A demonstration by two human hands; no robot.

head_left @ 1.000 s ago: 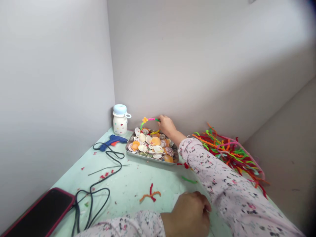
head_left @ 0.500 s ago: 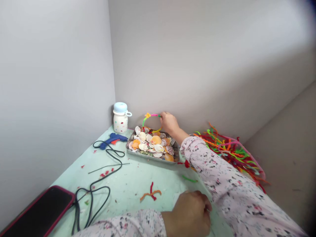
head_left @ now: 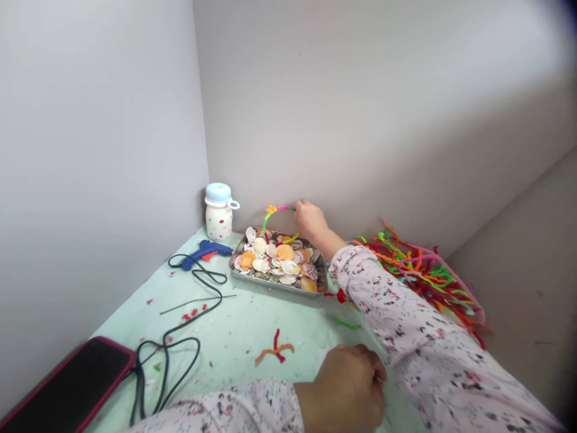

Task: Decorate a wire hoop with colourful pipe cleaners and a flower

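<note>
My right hand [head_left: 310, 220] reaches to the back wall and pinches the end of a curved pipe-cleaner piece [head_left: 276, 211], pink and green with a small orange flower. The piece arches over the far edge of a metal tray [head_left: 270, 282] heaped with seashells [head_left: 276, 260]. Near the table's front edge, my left hand [head_left: 348, 388] rests with its fingers curled into a fist; what it holds, if anything, is hidden.
A white jar with a blue lid [head_left: 219, 212] stands in the corner. A blue glue gun [head_left: 204, 252] lies left of the tray, its black cord [head_left: 180, 337] looping toward a dark phone [head_left: 67, 385]. A pile of coloured pipe cleaners [head_left: 419, 273] lies right. Scraps [head_left: 274, 349] dot the table.
My right hand has lifted the pipe-cleaner piece slightly higher along the wall. My left hand has stayed put.
</note>
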